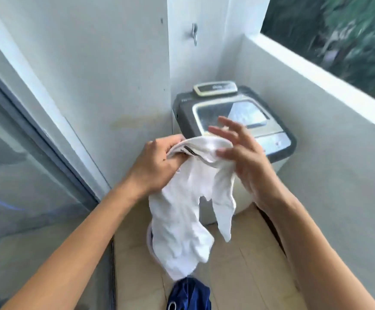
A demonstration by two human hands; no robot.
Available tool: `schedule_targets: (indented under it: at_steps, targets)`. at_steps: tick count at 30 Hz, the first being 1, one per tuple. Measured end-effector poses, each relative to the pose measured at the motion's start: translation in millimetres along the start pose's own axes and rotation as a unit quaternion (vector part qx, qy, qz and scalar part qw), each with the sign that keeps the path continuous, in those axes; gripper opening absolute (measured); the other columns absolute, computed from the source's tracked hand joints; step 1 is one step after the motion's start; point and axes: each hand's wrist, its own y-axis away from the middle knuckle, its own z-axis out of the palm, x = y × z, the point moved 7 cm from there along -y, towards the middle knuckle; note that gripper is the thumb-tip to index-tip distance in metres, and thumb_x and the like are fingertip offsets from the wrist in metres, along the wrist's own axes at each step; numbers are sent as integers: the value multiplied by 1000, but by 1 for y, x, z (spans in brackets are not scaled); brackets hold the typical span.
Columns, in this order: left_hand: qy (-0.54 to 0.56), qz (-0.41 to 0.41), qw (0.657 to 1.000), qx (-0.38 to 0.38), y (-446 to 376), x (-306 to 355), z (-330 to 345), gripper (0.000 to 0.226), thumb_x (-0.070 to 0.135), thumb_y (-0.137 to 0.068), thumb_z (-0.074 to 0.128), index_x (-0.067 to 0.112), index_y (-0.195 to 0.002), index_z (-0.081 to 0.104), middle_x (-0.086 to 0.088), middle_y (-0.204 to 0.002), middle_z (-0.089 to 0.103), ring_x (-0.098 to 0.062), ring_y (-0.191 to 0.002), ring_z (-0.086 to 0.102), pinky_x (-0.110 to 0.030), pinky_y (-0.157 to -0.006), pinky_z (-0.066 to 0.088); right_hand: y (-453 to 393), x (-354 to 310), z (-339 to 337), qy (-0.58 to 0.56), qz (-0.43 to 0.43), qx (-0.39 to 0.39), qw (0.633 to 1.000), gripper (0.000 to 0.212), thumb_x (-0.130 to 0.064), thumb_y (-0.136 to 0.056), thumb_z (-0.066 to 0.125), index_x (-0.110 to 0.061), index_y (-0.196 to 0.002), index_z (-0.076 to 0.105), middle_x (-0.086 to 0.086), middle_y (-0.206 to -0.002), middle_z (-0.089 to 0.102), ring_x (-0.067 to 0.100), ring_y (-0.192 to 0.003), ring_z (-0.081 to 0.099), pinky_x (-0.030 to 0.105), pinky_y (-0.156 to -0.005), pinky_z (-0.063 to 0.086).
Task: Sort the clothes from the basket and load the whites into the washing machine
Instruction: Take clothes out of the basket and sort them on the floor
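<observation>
1. Stood in a white-walled balcony corner, tiled floor (pixel 249 265) underfoot, glass door (pixel 25 153) on the left.
2. Washing machine (pixel 233 121) set in the far corner, lid closed.
3. Left hand (pixel 157 166) clenched around the collar of a white garment (pixel 182 209), held in the air before the machine.
4. Right hand (pixel 242 157) spread wide, fingers (pixel 229 128) apart, palm against the cloth.
5. Dark blue garment (pixel 188 294) lay at the floor's near edge.

Crumpled white cloth garment (pixel 182 211), matt; grey plastic washing machine (pixel 233 130) with glossy glass lid; shiny navy fabric (pixel 188 294); smooth beige floor tiles (pixel 249 265).
</observation>
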Motion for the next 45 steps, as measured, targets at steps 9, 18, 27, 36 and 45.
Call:
schedule_targets:
  at_steps: [9, 18, 27, 36, 45]
  targets:
    - [-154, 24, 987, -37, -35, 171, -113, 16, 33, -65, 84, 28, -76, 74, 3, -65, 69, -4, -56, 54, -24, -54, 42, -5, -110, -1, 245, -106, 11, 964, 9, -8, -73, 68, -1, -76, 64, -2, -69, 49, 10, -68, 45, 32, -61, 35]
    - [-429, -29, 899, 84, -47, 163, -205, 17, 20, -75, 62, 15, -60, 55, -5, -62, 57, -40, -73, 59, -35, -57, 44, -10, -241, -65, 305, -243, 224, 893, 33, -3, -82, 66, -25, -98, 85, -6, -87, 81, -16, -71, 65, 9, -67, 51]
    - [-311, 40, 928, 203, -60, 187, -253, 24, 47, -92, 73, 26, -83, 67, 0, -78, 67, -26, -77, 63, -28, -58, 40, -16, -313, -115, 422, -251, 275, 826, 40, -45, -89, 74, -19, -59, 67, 4, -57, 59, 21, -59, 52, 34, -55, 38]
    - [-399, 115, 903, 105, -65, 244, -254, 51, 64, -47, 96, 33, -76, 68, 4, -66, 60, -11, -65, 57, -27, -60, 43, -15, -330, -150, 439, -195, 334, 811, 47, -39, -95, 70, -23, -54, 54, -3, -58, 53, 30, -67, 55, 30, -52, 32]
    - [-82, -78, 989, -97, -67, 222, -233, 66, 76, -69, 81, 20, -103, 82, -2, -109, 80, -17, -99, 78, -25, -83, 60, -25, -334, -131, 409, -130, 294, 854, 62, -51, -93, 70, -15, -54, 39, 2, -54, 40, 24, -53, 42, 31, -50, 28]
